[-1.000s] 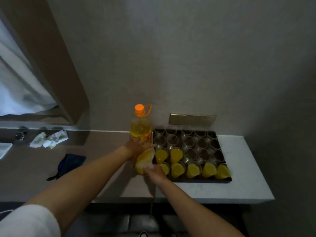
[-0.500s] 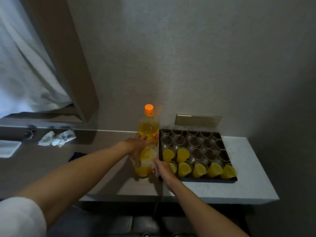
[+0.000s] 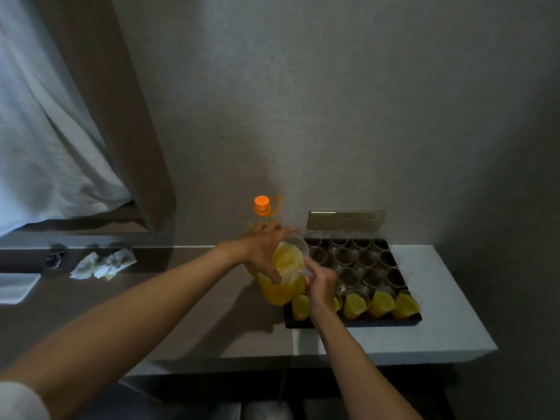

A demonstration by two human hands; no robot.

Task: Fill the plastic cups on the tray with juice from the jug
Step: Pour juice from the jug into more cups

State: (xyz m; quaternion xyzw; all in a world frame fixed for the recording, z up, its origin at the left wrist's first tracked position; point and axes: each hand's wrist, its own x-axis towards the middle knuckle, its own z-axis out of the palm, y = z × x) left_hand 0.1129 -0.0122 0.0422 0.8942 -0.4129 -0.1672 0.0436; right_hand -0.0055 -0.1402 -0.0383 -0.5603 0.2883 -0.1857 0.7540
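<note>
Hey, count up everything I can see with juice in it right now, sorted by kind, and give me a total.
cups showing juice: 5 (one mostly behind the right hand; any others are hidden)
jug: 1
bottle: 1
Total: 7

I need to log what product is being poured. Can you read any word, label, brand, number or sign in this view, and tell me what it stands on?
No text can be read in this view.
Orange-capped bottle: its body is hidden behind the left hand and the jug, so no label shows.
Jug: no print visible.
Wall socket plate: no readable markings.
</note>
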